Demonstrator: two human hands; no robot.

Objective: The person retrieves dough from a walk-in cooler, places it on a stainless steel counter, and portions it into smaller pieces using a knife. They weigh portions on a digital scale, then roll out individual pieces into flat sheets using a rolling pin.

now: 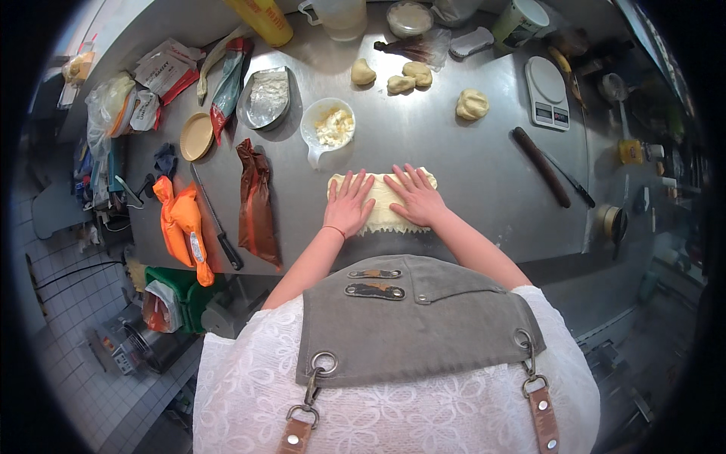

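Note:
A flat, pale sheet of dough point(382, 203) with a ragged near edge lies on the steel table in front of me. My left hand point(350, 200) rests flat on its left part, fingers stretched out. On its right part lies my right hand point(415, 198), palm down with the fingers spread. Just beyond the dough stands a white cup with a handle point(330, 129), holding a whitish, crumbly filling. Farther off are several dough pieces: a single lump point(363, 72), two touching ones point(409, 78), and a rounder ball point(473, 104) to the right.
On the right are a white kitchen scale point(546, 87), a dark rolling pin point(541, 166) and a knife point(572, 181). Leftward lie a brown bag point(255, 200), a long black-handled knife point(219, 227), an orange bag point(181, 219) and a metal scoop of flour point(266, 98). A clear jug point(342, 17) stands at the back.

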